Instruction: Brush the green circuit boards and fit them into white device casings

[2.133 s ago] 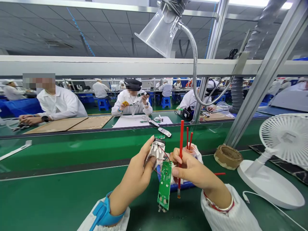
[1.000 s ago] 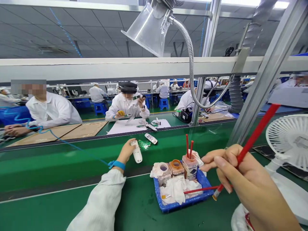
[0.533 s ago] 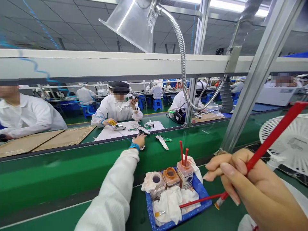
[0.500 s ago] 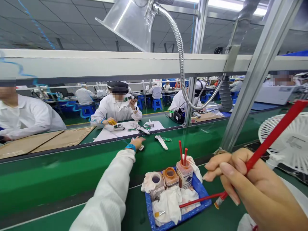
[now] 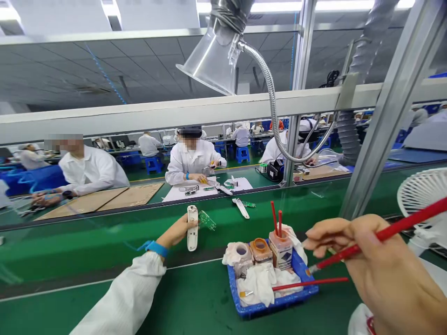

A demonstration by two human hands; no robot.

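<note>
My left hand (image 5: 178, 231), with a blue wrist strap, is closed on a long white plastic housing (image 5: 192, 229) held upright over the green belt. A green circuit board (image 5: 207, 220) hangs beside the housing on its right. At the right, my right hand (image 5: 370, 256) grips a red-handled brush (image 5: 352, 250), its tip pointing left and down near the tray's right rim. The blue tray (image 5: 240, 304) holds bottles, white cloths and a second red brush (image 5: 296, 284) lying across it. Two red handles (image 5: 274, 217) stand in the bottle (image 5: 280, 249).
Another white housing (image 5: 240, 208) and a circuit board (image 5: 249, 204) lie on the belt's far side. A metal post (image 5: 380, 111) and a white fan (image 5: 424, 200) stand at the right. A clear hood (image 5: 213, 56) hangs above. Co-workers sit across the belt.
My left hand has come back toward me from the far side, now with the white housing and board. My right hand's brush has turned flatter. The view has shifted left.
</note>
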